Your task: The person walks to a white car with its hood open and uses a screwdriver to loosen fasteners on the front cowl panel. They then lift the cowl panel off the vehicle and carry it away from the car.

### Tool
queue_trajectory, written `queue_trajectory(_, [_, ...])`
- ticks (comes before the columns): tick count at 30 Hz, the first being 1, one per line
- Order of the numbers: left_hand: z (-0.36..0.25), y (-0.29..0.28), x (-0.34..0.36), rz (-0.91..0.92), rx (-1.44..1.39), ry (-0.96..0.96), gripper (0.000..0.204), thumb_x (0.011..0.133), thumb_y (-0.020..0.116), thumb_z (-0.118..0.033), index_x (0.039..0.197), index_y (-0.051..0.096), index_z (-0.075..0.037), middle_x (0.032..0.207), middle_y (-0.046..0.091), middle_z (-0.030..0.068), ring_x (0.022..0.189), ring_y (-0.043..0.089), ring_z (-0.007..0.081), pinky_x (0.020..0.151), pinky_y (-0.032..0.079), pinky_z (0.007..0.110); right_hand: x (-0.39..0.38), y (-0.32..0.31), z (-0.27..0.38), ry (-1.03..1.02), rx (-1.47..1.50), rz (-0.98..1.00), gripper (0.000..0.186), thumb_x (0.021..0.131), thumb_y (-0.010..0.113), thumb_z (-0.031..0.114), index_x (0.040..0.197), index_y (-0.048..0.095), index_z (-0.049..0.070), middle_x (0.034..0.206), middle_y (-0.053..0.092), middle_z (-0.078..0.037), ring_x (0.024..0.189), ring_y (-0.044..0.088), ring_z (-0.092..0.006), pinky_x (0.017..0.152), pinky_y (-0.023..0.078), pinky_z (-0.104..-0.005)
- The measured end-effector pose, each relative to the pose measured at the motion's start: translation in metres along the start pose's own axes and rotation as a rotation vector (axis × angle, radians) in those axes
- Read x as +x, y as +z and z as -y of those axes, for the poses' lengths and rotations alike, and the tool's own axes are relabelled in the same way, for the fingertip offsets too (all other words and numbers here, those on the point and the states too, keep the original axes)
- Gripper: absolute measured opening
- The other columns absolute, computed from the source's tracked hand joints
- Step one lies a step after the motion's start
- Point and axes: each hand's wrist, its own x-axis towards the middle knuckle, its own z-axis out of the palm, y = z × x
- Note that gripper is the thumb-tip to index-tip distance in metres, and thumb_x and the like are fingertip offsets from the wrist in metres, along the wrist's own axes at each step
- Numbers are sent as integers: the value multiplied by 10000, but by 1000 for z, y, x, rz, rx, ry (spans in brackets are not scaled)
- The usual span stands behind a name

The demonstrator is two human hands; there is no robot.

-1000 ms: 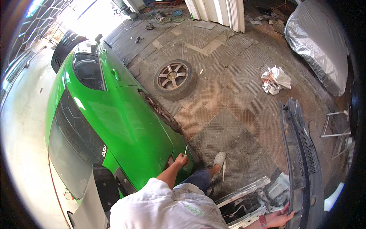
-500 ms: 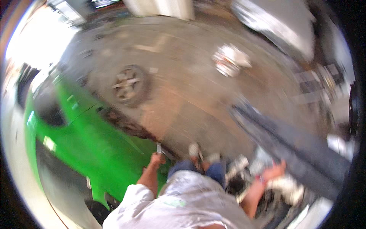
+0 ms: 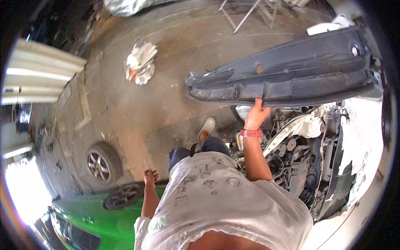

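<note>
My right hand (image 3: 256,116), with a red watch on its wrist, grips the lower edge of a long black plastic car cowl panel (image 3: 308,81). The panel stretches out to the right, tapering at its left end. It hangs over the front of an open engine bay (image 3: 298,162) full of hoses and metal parts. Low on my left side, my left hand (image 3: 151,176) is closed around a slim pale tool (image 3: 146,164), of which only the thin end shows, so its exact kind is unclear.
A green car (image 3: 100,221) stands at lower left, its wheel hub (image 3: 123,196) bare. On the floor beside it lies a wheel with a tyre (image 3: 102,162). Crumpled wrapping (image 3: 141,62) lies farther ahead. A metal stand (image 3: 250,14) is at the far edge.
My view has turned right, away from the green car and toward the engine bay. The panel in my right hand now lies more level across the view. Both hands keep their hold.
</note>
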Motion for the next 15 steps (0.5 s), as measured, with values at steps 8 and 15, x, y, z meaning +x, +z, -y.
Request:
queue_trajectory(8, [-165, 162, 40, 192, 209, 258, 216, 1104, 480, -272, 1263, 454, -128, 1013, 661, 109, 713, 625, 195, 556, 542, 338, 142, 29, 11, 88, -67, -163, 338, 974, 674, 249, 939, 612, -82, 806, 629, -102, 687, 548, -180, 662, 461, -364])
queue_trajectory(15, [-227, 274, 151, 544, -81, -322, 241, 1046, 521, -328, 1229, 392, -238, 971, 612, 134, 671, 583, 248, 505, 487, 406, 257, 52, 18, -164, -176, -444, 333, 957, 666, 219, 1081, 655, -90, 998, 708, -175, 877, 634, -274, 842, 500, -403])
